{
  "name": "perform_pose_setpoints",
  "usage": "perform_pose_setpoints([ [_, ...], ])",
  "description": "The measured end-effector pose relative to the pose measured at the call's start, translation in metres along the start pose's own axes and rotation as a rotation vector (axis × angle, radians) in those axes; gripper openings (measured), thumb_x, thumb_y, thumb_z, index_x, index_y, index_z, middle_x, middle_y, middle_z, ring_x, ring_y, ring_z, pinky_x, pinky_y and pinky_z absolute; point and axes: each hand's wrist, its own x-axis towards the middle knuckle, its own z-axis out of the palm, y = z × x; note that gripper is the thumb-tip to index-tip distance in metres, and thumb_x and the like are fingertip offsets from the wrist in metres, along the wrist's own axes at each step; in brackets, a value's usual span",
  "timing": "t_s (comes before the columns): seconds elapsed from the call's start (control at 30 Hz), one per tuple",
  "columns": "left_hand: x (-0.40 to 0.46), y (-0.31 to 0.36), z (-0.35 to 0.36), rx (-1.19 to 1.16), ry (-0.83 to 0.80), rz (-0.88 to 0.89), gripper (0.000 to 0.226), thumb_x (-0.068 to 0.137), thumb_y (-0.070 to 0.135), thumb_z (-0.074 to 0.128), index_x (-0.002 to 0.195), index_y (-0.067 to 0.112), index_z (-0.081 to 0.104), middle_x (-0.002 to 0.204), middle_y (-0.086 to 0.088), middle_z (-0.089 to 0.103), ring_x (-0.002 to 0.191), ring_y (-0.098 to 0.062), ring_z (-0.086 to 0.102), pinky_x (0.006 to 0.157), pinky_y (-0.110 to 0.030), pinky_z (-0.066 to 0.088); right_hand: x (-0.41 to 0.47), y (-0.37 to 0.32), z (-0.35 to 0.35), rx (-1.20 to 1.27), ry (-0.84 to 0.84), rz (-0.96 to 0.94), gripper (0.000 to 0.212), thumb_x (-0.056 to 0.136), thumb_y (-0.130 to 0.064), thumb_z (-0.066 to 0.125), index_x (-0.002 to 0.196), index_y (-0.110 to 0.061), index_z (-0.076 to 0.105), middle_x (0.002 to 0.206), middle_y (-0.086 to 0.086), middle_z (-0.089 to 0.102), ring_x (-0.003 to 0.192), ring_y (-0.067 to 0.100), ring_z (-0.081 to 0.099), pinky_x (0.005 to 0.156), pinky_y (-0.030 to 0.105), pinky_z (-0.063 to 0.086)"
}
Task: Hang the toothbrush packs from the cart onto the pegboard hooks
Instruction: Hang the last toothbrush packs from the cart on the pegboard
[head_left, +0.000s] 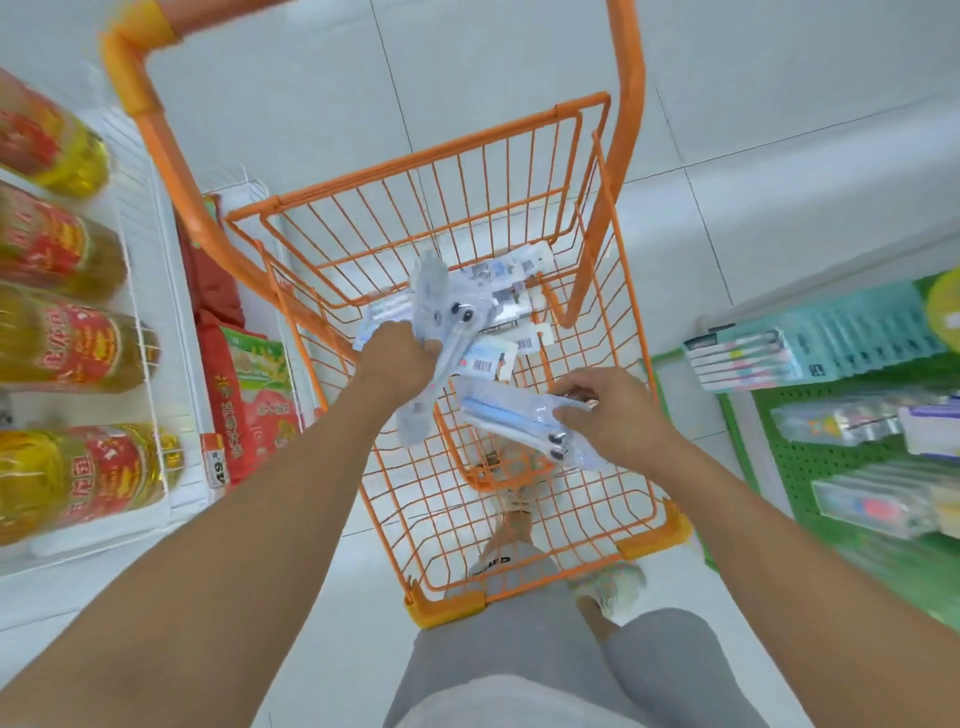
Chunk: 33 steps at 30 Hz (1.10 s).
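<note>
Over the cart (524, 525), left hand (397, 353) grips several packs (441, 312), right hand (608, 410) pinches another pack (524, 421); each should be lifted clear of the wires before turning to the pegboard (810, 441).

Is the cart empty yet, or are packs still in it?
Not empty. Several toothbrush packs still lie in the cart beyond the packs gripped by the left hand and right hand.

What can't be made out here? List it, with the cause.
Head view only:
- Pegboard hooks: covered by hanging goods and blurred.
- Count of toothbrush packs in the cart: left hand and overlapping packs hide some.
- Oil bottles labels: motion blur.
</note>
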Motion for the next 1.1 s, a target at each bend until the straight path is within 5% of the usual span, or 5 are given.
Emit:
perform_pose_setpoints([
  [0.2, -0.074, 0.028, -0.01, -0.564, -0.123, -0.011, 0.044, 0.096, 0.016, 0.046, 0.139, 0.024, 0.04, 0.13, 0.001, 0.055, 0.112, -0.021, 0.054, 0.093, -0.043, 0.048, -0.048, -0.009, -0.028, 0.271, 0.089, -0.031, 0.034, 0.09, 0.0, 0.06, 0.103, -0.03, 0.071, 0.102, -0.015, 0.071, 0.089, -0.002, 0.064, 0.074, 0.016, 0.048],
  [0.4, -0.141, 0.089, -0.011, -0.404, -0.119, 0.291, 0.044, 0.1, 0.009, 0.04, 0.139, 0.025, 0.03, 0.12, 0.008, 0.057, 0.06, -0.007, 0.049, 0.05, -0.02, 0.041, -0.125, -0.002, -0.094, 0.354, 0.172, -0.121, 0.025, 0.091, -0.006, 0.066, 0.106, -0.026, 0.071, 0.085, 0.006, 0.076, 0.066, 0.018, 0.054, 0.06, 0.029, 0.043],
  [0.73, -0.244, 0.232, -0.001, -0.235, -0.32, 0.597, 0.082, 0.053, 0.062, 0.084, 0.105, 0.009, 0.051, 0.097, -0.021, 0.057, 0.075, -0.027, 0.055, 0.07, -0.046, 0.048, -0.247, 0.009, -0.172, 1.011, 0.721, -0.057, 0.016, 0.074, -0.014, 0.085, 0.081, -0.015, 0.071, 0.067, 0.004, 0.063, 0.053, 0.016, 0.054, 0.053, 0.024, 0.041],
  [0.9, -0.303, 0.286, 0.028, -0.267, -0.48, 0.738, 0.073, 0.048, 0.042, 0.08, 0.111, 0.015, 0.055, 0.106, -0.023, 0.06, 0.085, -0.034, 0.062, 0.084, -0.056, 0.05, -0.302, 0.037, -0.192, 1.256, 0.928, -0.03, 0.025, 0.07, -0.017, 0.086, 0.082, -0.014, 0.065, 0.076, 0.011, 0.06, 0.06, 0.021, 0.054, 0.07, 0.038, 0.04],
  [1.1, -0.359, 0.332, 0.057, -0.331, -0.603, 0.772, 0.061, 0.049, 0.055, 0.09, 0.097, 0.028, 0.064, 0.089, 0.003, 0.071, 0.081, -0.015, 0.067, 0.076, -0.033, 0.054, -0.35, 0.065, -0.205, 1.464, 1.137, -0.006, 0.019, 0.083, -0.005, 0.076, 0.075, -0.015, 0.062, 0.061, 0.002, 0.062, 0.049, 0.016, 0.053, 0.054, 0.026, 0.049],
])
